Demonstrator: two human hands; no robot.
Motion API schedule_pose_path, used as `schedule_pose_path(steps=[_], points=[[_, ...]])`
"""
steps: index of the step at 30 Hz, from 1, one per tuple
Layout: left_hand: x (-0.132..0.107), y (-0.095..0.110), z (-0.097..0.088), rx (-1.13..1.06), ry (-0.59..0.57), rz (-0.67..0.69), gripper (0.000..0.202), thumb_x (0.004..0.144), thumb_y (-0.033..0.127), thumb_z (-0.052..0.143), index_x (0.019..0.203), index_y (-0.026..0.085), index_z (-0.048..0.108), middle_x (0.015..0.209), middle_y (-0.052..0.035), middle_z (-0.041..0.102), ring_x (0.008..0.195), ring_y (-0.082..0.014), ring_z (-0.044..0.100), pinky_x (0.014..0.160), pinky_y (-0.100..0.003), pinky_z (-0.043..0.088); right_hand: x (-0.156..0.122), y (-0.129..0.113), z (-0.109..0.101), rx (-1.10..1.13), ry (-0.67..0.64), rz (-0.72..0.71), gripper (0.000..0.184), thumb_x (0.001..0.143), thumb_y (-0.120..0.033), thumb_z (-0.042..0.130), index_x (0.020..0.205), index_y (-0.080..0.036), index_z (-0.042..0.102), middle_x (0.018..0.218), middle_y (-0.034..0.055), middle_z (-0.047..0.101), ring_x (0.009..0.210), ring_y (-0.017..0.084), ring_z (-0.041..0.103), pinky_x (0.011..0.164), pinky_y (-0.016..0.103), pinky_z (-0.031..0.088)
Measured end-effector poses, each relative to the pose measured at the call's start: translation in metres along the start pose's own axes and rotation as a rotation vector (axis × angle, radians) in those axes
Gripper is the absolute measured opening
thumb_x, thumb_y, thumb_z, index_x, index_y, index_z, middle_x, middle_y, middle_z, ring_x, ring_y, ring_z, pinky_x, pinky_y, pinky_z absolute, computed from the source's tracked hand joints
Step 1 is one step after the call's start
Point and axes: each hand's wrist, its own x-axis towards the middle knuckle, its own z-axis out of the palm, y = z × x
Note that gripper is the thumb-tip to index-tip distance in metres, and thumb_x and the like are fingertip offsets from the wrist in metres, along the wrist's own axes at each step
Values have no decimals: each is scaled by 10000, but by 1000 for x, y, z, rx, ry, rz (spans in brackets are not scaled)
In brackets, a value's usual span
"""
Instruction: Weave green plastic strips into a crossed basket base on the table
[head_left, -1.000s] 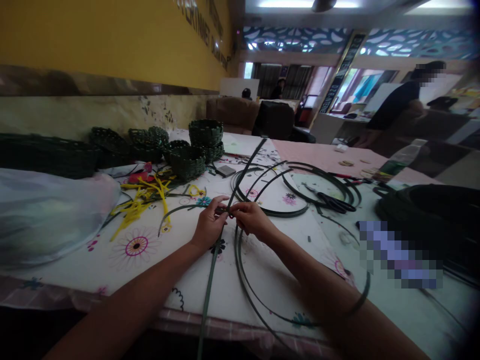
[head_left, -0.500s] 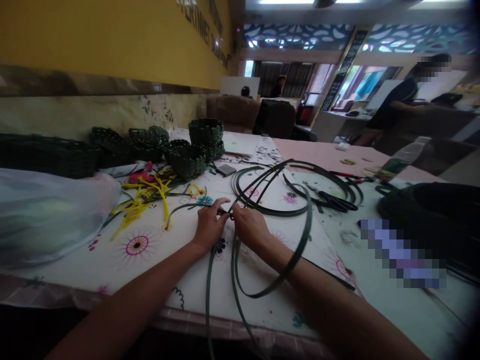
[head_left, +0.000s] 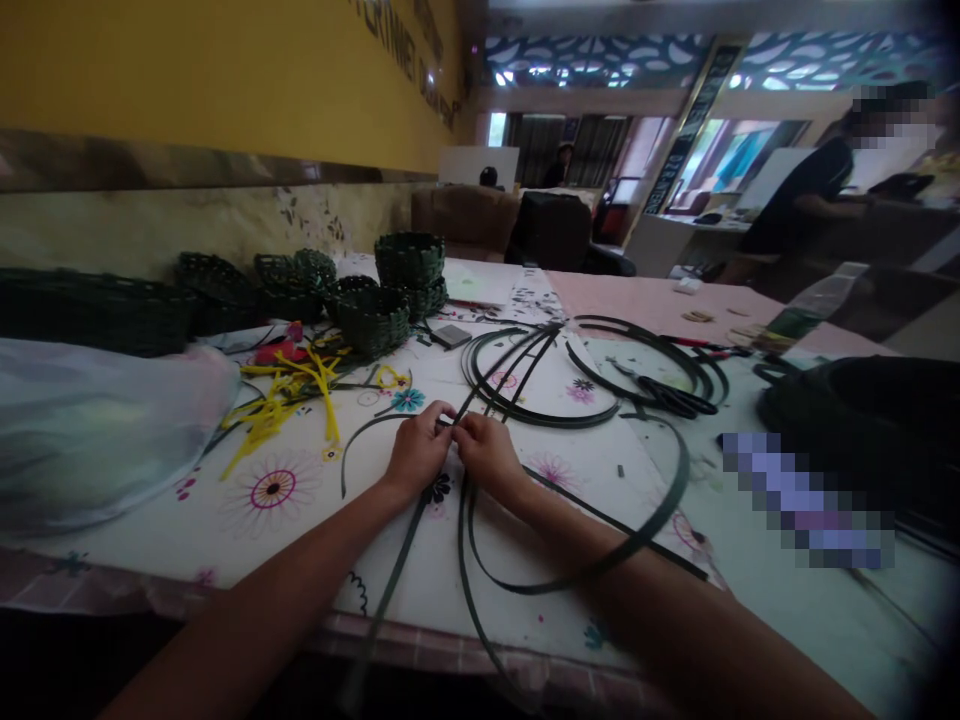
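Dark green strips (head_left: 401,560) run from the bottom edge to frame center, where my left hand (head_left: 420,450) and right hand (head_left: 489,458) pinch them, set side by side. Beyond, right of center: 1 pair of scissors (head_left: 660,393). Upper right: 1 person (head_left: 806,195).

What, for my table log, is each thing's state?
Left hand: closed on dark strips
Right hand: closed likewise
Dark strips: held, some bowed
Coiled strips: lying looped
Scissors: lying down; blades unclear
Yellow strips: loosely heaped
Translucent bag: bulging
Woven baskets: open-topped, some stacked
Bottle: standing; fill unclear
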Motion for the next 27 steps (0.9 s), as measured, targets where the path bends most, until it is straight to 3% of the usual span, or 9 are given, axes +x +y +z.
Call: schedule_pose_path(steps=[4,7,14,19,23,27], points=[[1,-5,0,-145,-62,-193,136,777,178,533,887,206,609,571,23,623,499,-155,600,494,-240,428,-2,0,7,-119,-59,-58,167,846,-144,502,723,-155,616,691,35,636,677,145,547,614,233,334],[3,-10,0,-225,-104,-233,137,789,177,504,880,196,604,536,27,608,458,-150,591,460,-232,444,0,5,7,-116,-126,-71,151,834,-124,504,738,-154,618,689,25,632,665,139,545,598,224,331],[3,-16,0,-322,-174,-162,256,767,112,475,998,213,522,562,49,608,499,-152,629,487,-230,481,4,14,-2,-20,-197,-158,122,808,-127,531,732,-147,623,653,-2,615,614,119,519,569,209,326],[3,-8,-8,-116,-218,-29,158,783,127,481,867,227,571,710,5,666,618,-166,650,584,-261,500,1,14,-4,-116,-147,-220,130,817,-159,520,730,-159,617,662,13,623,628,137,532,585,225,328],[5,-5,-13,36,-214,44,187,760,126,527,886,228,620,813,-18,701,779,-193,662,684,-274,493,1,12,-5,-144,-112,-191,150,805,-140,515,674,-167,583,626,3,594,598,128,504,566,224,310],[5,-3,-9,-21,-193,11,167,730,99,540,831,211,612,753,-13,693,702,-179,662,637,-261,493,2,10,-9,-47,-96,-195,189,815,-152,528,628,-167,551,579,-19,553,556,109,463,532,216,288]])
